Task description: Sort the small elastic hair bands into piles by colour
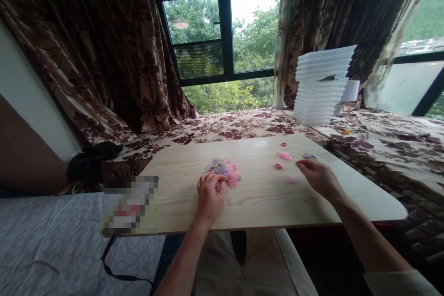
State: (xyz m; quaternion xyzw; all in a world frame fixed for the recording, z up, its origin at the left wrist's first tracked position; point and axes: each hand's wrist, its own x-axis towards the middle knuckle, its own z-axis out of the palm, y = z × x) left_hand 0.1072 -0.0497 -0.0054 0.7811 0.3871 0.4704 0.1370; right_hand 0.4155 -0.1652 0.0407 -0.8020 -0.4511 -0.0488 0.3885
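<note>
On the wooden table (263, 194), the left hand (209, 194) is resting at the near edge of the pile of small coloured bands (225, 170), fingers curled into it; grip unclear. Right hand (318, 176) is lying loosely curled beside scattered pink bands (283, 155).

Both bare forearms reach forward from below. The left hand (209, 194) lies palm down, knuckles up, its fingers curled and the fingertips drawn together in a light grip. The right hand (317, 176) lies further out, palm down, fingers loosely bent and pointing left, holding nothing visible.
</note>
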